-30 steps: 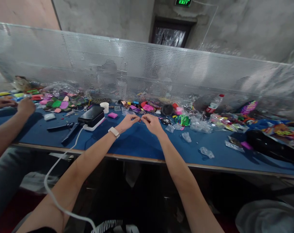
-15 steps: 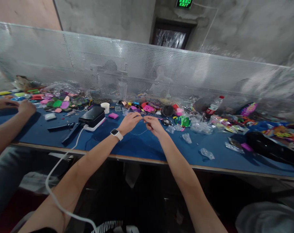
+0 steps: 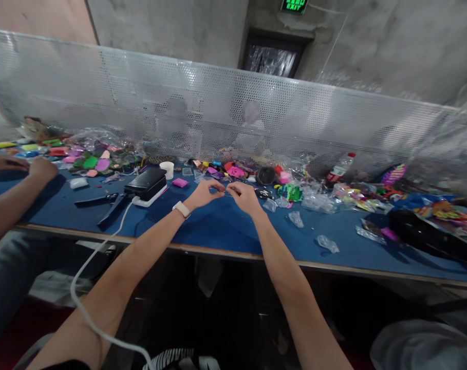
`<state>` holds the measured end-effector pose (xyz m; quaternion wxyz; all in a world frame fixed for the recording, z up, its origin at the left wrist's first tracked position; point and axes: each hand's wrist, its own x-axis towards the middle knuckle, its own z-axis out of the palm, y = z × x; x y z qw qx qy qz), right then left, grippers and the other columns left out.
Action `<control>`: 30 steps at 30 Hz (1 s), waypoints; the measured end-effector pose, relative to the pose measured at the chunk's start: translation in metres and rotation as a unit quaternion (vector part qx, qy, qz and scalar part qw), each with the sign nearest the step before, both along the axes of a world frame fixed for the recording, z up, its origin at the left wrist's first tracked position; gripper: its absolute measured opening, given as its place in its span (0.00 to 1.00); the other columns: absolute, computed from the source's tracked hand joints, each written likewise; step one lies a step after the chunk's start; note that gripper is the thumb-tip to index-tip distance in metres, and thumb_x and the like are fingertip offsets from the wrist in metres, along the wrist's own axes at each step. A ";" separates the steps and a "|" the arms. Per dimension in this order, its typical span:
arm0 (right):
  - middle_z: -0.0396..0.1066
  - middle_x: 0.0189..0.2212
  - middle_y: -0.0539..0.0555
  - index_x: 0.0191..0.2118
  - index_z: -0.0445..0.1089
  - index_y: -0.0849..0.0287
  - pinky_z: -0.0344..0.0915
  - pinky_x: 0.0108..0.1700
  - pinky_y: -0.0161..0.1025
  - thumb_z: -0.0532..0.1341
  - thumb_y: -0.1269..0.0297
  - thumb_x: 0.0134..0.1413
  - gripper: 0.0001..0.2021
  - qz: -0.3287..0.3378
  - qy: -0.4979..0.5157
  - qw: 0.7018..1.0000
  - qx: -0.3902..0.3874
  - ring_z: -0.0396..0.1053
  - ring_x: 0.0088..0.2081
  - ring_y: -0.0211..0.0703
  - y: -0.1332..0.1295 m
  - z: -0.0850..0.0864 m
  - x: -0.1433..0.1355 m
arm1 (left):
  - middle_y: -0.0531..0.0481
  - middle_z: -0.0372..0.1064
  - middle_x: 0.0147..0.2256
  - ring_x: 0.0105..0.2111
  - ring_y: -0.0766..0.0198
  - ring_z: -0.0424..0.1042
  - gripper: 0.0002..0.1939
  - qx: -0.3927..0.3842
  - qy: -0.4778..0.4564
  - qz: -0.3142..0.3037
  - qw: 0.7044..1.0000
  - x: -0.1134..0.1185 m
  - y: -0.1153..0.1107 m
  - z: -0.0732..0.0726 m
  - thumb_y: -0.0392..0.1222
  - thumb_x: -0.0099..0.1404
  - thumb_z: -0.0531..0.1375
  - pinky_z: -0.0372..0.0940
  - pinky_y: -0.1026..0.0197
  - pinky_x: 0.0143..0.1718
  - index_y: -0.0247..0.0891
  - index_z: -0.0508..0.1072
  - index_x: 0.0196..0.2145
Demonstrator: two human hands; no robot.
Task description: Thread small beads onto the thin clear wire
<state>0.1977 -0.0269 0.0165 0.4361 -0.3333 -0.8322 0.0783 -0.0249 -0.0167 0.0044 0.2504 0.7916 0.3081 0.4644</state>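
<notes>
My left hand [image 3: 204, 193], with a white-banded watch [image 3: 182, 209] at the wrist, is held over the blue table, thumb and fingertips pinched together. Facing it across a small gap is my right hand [image 3: 244, 197], its fingers curled into a pinch too. Whatever sits between the fingertips is too small to make out. Beyond the hands lie a bright pink piece [image 3: 236, 171] and a dark round lump [image 3: 266, 176]. Left of my left hand is a small magenta packet [image 3: 180, 182]. A green painted piece [image 3: 290, 192] lies right of my right hand.
A black box on a white power bank [image 3: 146, 185] trails a white cable [image 3: 87, 257]. Clay pieces and plastic wrappers [image 3: 318, 198] line the mesh screen [image 3: 213, 113]. A cola bottle [image 3: 339, 169] and black bag [image 3: 429, 236] stand right. Another person's hands [image 3: 40, 169] work left.
My left wrist has turned, so the watch face no longer shows. My fingertips have shifted slightly, and the thin pale strand below my hands is no longer visible.
</notes>
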 end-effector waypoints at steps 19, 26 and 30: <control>0.80 0.35 0.56 0.41 0.79 0.57 0.67 0.41 0.40 0.61 0.55 0.69 0.13 0.025 -0.001 0.999 -0.042 0.75 0.35 0.46 -0.004 0.003 -0.010 | 0.45 0.74 0.38 0.42 0.55 0.72 0.05 0.170 0.129 0.097 0.972 0.005 -0.001 -0.007 0.37 0.72 0.59 0.66 0.53 0.50 0.39 0.75 0.38; 0.81 0.39 0.56 0.41 0.80 0.56 0.67 0.42 0.41 0.60 0.57 0.70 0.12 0.034 -0.024 0.998 -0.042 0.75 0.37 0.46 -0.005 0.003 -0.005 | 0.46 0.81 0.40 0.44 0.53 0.76 0.08 0.041 0.071 0.032 0.996 -0.003 0.002 -0.002 0.44 0.66 0.63 0.68 0.50 0.53 0.40 0.81 0.38; 0.81 0.38 0.56 0.40 0.79 0.56 0.69 0.42 0.41 0.61 0.58 0.68 0.11 0.038 0.011 0.997 -0.062 0.76 0.36 0.47 -0.006 0.006 -0.004 | 0.45 0.82 0.40 0.43 0.54 0.77 0.13 -0.027 0.020 -0.004 0.999 -0.003 0.000 0.002 0.50 0.67 0.64 0.68 0.51 0.53 0.38 0.83 0.38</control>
